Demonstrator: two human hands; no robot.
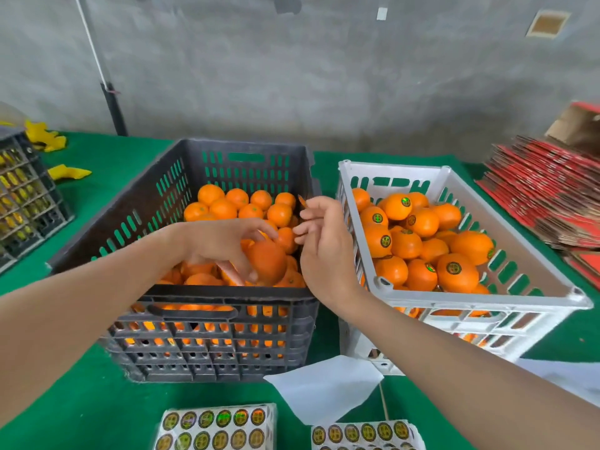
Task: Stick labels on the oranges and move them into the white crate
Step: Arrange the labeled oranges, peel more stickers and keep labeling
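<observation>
While left hand (224,241) grips orange (268,263) over black crate (227,292), right hand (324,241) hangs just right of it, curled fingers' (311,228) hold unclear.

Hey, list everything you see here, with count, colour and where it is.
black crate: one, black, centre.
oranges: many, orange, in black crate.
white crate: one, white, right.
labelled oranges: many, orange, in white crate.
label sheets: two, gold-green rounds, near edge.
paper: one, white, before the crates.
cartons: stack, red, far right.
grid crate: one, dark, far left.
scraps: few, yellow, back left.
cloth: one, green, under everything.
left hand: grips an orange over black crate.
right hand: raised between crates; grip unclear.
</observation>
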